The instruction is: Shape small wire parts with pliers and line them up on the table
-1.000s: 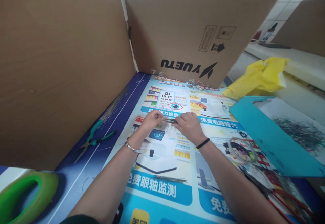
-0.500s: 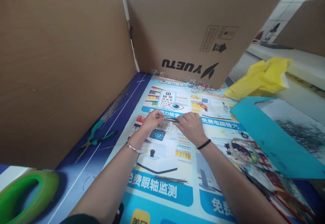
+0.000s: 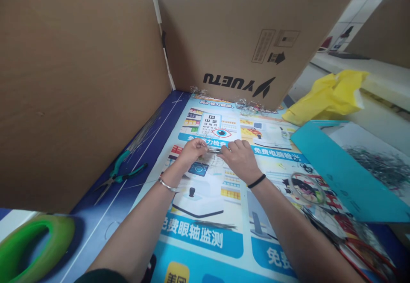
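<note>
My left hand (image 3: 193, 151) is closed in a pinch on something too small to make out, perhaps thin wire. My right hand (image 3: 241, 159) grips slim metal tweezers (image 3: 214, 150), which point left and reach the left fingertips. Both hands are just above the printed sheet (image 3: 200, 197), near the middle of the table. A bundle of thin straight wires (image 3: 215, 225) lies on the sheet below them. Teal-handled pliers (image 3: 119, 174) rest to the left, on the blue surface, with more thin wires (image 3: 144, 133) beyond them.
Tall cardboard panels (image 3: 221, 26) stand behind and at the left. A green tape roll (image 3: 60, 240) is at the lower left. On the right are a turquoise box (image 3: 339, 176) with tangled wire, a yellow bag (image 3: 326, 97), a clear ring (image 3: 296, 189) and red-handled scissors (image 3: 361, 253).
The tweezers have turned slightly between the fingers and now show a shiny side instead of dark tips. Both hands stay nearly in place; the view has shifted a little.
</note>
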{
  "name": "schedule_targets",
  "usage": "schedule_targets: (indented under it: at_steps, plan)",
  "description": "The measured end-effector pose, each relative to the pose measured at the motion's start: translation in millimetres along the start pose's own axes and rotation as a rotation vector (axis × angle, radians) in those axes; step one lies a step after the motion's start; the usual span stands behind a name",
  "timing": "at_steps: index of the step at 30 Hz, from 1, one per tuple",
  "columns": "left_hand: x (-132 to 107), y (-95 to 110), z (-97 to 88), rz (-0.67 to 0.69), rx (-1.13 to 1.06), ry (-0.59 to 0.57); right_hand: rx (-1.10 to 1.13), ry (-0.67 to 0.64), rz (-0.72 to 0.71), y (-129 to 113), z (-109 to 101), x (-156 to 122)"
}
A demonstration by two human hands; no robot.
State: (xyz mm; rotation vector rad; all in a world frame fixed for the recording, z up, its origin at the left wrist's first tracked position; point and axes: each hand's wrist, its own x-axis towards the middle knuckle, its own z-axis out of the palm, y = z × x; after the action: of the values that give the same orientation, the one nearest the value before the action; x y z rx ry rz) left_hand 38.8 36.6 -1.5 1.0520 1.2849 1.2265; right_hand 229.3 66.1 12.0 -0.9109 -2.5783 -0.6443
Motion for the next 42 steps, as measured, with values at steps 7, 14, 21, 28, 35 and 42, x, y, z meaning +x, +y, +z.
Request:
schedule_targets:
  at_steps: [7, 14, 21, 28, 35, 42]
  plan:
    - [0.3, -2.4, -1.9, -0.003, 0.013, -0.009, -0.039, 0.004, -0.01, 0.3, 0.7, -0.5]
    - [0.4, -1.3, -2.5, -0.012, 0.007, -0.006, -0.004, 0.015, 0.006, -1.0, 3.8, -0.6]
    - [-0.1, 0.7, -2.7, -0.025, -0.019, -0.018, 0.019, 0.009, 0.016, -1.4, 5.4, -0.5]
    - [-1.2, 2.0, -2.9, -0.027, -0.034, -0.029, 0.016, 0.005, 0.021, -0.6, 8.4, -1.0]
    - [-1.9, 4.5, -2.7, -0.056, -0.038, -0.028, 0.047, -0.008, 0.009, 1.3, 10.3, -0.1]
    - [-0.4, 2.6, -4.1, -0.067, -0.025, -0.036, 0.016, -0.028, -0.017, 0.7, 3.4, 2.3]
